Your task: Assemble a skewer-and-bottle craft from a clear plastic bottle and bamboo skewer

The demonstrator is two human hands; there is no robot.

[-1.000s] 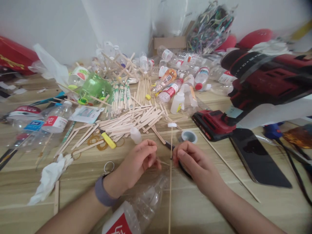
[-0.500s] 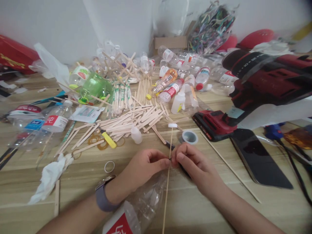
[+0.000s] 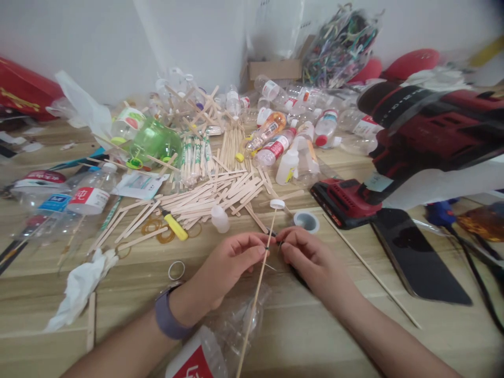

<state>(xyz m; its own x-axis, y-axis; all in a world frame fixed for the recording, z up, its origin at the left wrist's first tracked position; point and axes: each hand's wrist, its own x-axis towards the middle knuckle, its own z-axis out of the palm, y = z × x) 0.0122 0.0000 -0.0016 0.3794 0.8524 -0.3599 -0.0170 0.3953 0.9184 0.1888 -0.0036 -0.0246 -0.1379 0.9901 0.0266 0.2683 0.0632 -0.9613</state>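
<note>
A long thin wooden stick (image 3: 255, 296) slants up from the bottom edge, with a white bottle cap (image 3: 277, 203) at its top end. My left hand (image 3: 238, 258) pinches the stick below the cap, where something small and dark is wound on it. Just to the right, the fingertips of my right hand (image 3: 305, 253) are pressed together on a thin dark strand whose detail is too small to make out. A clear plastic bottle (image 3: 197, 357) with a red and white label lies under my left wrist.
Wooden craft sticks (image 3: 212, 197) and several plastic bottles (image 3: 275, 147) cover the back. A red drill (image 3: 429, 131) and a black phone (image 3: 419, 257) lie right. Nearer are a tape roll (image 3: 306, 221), yellow-handled tool (image 3: 175, 226) and crumpled white glove (image 3: 81, 289).
The stick has tilted, its lower end moving left. My left hand has shifted slightly left and up, and my right fingers have moved a little up, with a gap between the hands.
</note>
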